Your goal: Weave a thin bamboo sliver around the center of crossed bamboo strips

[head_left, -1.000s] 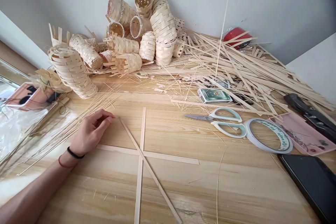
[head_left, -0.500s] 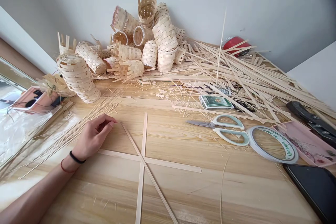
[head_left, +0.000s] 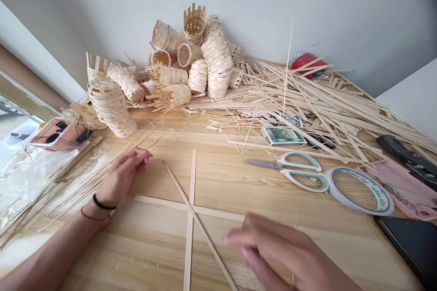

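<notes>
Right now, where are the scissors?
In the head view, the scissors lie right of centre, just left of the tape roll, below the green card box and above the blurred right hand.

Far beyond the left hand [head_left: 123, 177] we see a heap of woven bamboo baskets [head_left: 112, 108], and many of them lie on the side. Ahead of the right hand [head_left: 269, 245] we find scissors [head_left: 290, 167], a roll of tape [head_left: 355, 172] and a black phone [head_left: 409, 245]. Farther on lie a green card box [head_left: 282, 136] and a big pile of loose bamboo strips [head_left: 324, 100].
</notes>
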Motion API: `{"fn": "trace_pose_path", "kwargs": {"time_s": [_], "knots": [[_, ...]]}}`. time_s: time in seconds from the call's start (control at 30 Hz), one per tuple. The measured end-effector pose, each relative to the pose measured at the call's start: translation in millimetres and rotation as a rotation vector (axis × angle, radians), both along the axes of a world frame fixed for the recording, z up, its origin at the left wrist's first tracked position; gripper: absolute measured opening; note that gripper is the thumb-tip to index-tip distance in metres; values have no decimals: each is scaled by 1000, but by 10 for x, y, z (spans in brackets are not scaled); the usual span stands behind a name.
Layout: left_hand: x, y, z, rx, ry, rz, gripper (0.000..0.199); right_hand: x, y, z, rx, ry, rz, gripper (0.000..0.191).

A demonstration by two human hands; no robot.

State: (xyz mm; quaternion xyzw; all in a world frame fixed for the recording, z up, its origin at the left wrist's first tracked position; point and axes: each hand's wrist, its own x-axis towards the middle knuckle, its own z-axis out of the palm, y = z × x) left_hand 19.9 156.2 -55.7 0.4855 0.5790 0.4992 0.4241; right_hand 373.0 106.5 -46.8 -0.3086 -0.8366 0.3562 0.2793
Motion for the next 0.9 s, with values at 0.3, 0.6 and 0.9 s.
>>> {"fn": "trace_pose_path", "kwargs": {"time_s": [0.3, 0.6, 0.9], "knots": [[-67, 5, 188, -65, -539, -5, 32, -86, 203, -97, -154, -107, -111, 16], [-61, -108, 190, -126, -413, -117, 53, -107, 233, -129, -330, -94, -116, 27], [-21, -194, 39, -48, -37, -153, 51, -97, 251, -33, -611, 191, -69, 31]]}}
